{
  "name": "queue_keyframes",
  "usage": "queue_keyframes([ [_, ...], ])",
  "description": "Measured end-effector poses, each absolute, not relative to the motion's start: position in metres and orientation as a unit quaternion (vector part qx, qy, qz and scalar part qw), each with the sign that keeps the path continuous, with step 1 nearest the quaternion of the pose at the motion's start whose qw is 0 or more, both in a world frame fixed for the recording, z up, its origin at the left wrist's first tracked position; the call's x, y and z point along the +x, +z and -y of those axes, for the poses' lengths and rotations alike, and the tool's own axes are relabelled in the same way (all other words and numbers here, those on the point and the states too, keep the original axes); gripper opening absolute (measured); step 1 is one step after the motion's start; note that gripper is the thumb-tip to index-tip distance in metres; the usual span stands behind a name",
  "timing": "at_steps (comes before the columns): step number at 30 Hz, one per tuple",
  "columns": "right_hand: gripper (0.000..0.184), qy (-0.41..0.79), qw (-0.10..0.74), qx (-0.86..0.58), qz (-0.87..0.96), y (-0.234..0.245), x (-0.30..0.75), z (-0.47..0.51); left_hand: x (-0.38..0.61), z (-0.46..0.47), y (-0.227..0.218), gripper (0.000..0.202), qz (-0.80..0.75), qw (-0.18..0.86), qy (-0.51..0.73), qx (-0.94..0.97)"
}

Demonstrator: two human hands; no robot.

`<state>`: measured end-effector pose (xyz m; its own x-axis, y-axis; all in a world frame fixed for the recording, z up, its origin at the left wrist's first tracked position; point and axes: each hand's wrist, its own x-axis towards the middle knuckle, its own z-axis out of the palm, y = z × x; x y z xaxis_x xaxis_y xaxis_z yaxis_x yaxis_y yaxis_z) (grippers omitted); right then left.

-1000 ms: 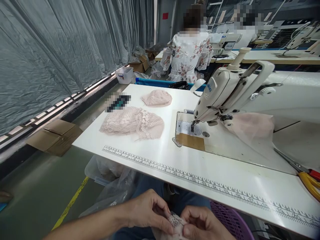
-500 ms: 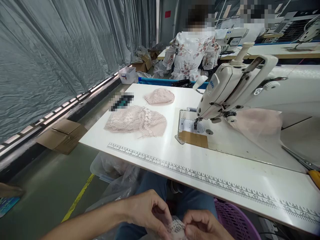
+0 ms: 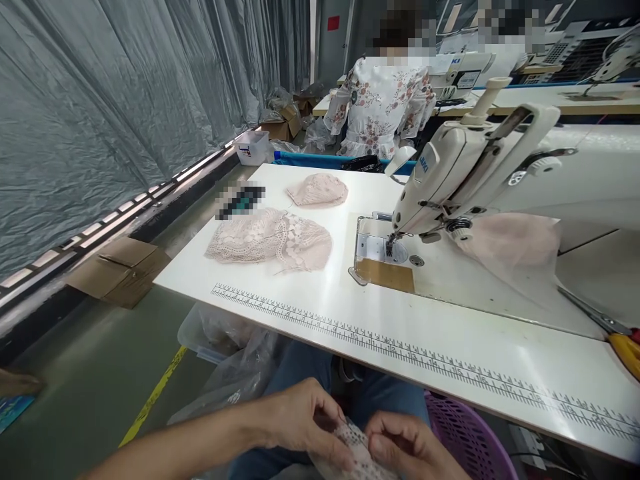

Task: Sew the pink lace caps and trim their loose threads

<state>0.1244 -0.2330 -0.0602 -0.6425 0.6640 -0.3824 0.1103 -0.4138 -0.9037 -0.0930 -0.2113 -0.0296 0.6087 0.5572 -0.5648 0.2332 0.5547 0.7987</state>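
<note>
Low in the view, over my lap, my left hand (image 3: 313,427) pinches a piece of pale lace fabric (image 3: 357,453) between thumb and fingers. My right hand (image 3: 407,443) grips the same lace on its right side, fingers curled. The lower part of the piece runs out of the picture. On the white table lie more pale pink lace pieces (image 3: 270,240), spread flat and overlapping. Behind them rests a smaller cup-shaped lace piece (image 3: 319,190). A white sewing machine (image 3: 440,173) stands to the right, with sheer pink fabric (image 3: 515,247) under its arm.
A printed ruler (image 3: 390,347) runs along the front table edge (image 3: 280,331). Scissors (image 3: 600,317) with orange handles lie at the right. Below are a purple basket (image 3: 465,437) and a plastic bin (image 3: 200,337). A cardboard box (image 3: 120,270) sits left; a co-worker (image 3: 383,107) sits ahead.
More of the lace now shows between my hands, and it has come up slightly. Both hands keep their hold on it. The whole view has shifted a little.
</note>
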Motion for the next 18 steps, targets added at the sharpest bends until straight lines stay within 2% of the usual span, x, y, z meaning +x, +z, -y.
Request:
queue_keyframes([
  [7,0.057,0.771,0.185,-0.351,0.499,-0.054,0.122,0.233,-0.098,0.208,-0.026,0.048,-0.448,0.756,0.083,0.47],
  [12,0.045,0.773,0.194,-0.357,0.488,-0.061,0.118,0.232,-0.098,0.208,-0.024,0.045,-0.447,0.751,0.082,0.479],
  [18,0.047,0.779,0.214,-0.373,0.457,-0.07,0.134,0.234,-0.116,0.205,-0.02,0.046,-0.435,0.766,0.074,0.467],
])
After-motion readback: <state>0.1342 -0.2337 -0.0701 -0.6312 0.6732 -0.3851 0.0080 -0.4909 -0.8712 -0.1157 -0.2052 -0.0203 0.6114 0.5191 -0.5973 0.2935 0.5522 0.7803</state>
